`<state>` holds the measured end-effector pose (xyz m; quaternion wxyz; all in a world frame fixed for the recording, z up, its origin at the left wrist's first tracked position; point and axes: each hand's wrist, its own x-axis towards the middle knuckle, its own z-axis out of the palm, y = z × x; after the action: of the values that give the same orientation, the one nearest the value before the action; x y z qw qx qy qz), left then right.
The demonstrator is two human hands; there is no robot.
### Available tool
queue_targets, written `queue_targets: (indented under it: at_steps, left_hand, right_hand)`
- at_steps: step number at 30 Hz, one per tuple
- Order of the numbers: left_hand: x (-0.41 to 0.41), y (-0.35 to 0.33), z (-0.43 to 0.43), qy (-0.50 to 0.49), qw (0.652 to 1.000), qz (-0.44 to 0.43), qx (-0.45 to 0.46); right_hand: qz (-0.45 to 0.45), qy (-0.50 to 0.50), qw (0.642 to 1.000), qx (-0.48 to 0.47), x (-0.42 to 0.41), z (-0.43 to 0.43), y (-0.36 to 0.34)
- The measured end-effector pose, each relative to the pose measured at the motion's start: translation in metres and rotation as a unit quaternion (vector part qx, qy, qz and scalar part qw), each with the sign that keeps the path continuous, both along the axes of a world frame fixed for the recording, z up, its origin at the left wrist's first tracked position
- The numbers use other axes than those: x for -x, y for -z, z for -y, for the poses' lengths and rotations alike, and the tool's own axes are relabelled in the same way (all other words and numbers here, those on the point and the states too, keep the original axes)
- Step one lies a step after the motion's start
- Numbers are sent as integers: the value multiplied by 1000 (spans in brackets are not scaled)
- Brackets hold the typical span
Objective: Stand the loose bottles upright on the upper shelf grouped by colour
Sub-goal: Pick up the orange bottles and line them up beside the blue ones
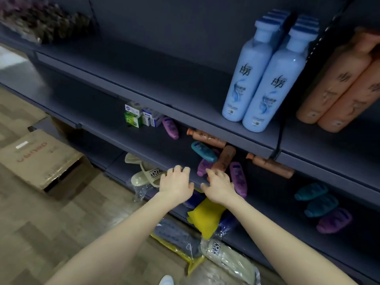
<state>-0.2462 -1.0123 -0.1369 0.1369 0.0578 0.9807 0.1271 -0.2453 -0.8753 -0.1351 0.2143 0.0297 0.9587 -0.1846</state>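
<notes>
Two tall light-blue bottles (pixel 257 79) and two orange bottles (pixel 341 87) stand upright on the upper shelf (pixel 144 83). On the middle shelf (pixel 277 192) loose bottles lie flat: purple bottles (pixel 238 178), a teal bottle (pixel 203 151), orange bottles (pixel 271 165), and further teal bottles (pixel 310 191) and a purple one to the right. My left hand (pixel 175 183) hovers over the middle shelf's front edge, fingers loosely curled, holding nothing. My right hand (pixel 220 185) reaches among the lying bottles; its fingertips touch an orange bottle (pixel 225 156) and hold nothing.
Small boxes (pixel 141 117) sit at the back of the middle shelf. Slippers (pixel 144 173) and a yellow item (pixel 205 217) lie on the lowest shelf, some in plastic bags. A cardboard box (pixel 41 157) stands on the floor to the left.
</notes>
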Motion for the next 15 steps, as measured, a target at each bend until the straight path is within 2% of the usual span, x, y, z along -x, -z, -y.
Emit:
queue_targets:
  at_steps: [11, 15]
  left_hand:
    - [39, 45, -29, 102, 992, 69, 2]
    - [46, 61, -37, 121, 989, 81, 2]
  right_hand:
    - [60, 104, 993, -19, 13, -25, 35]
    - [53, 143, 988, -3, 17, -31, 52]
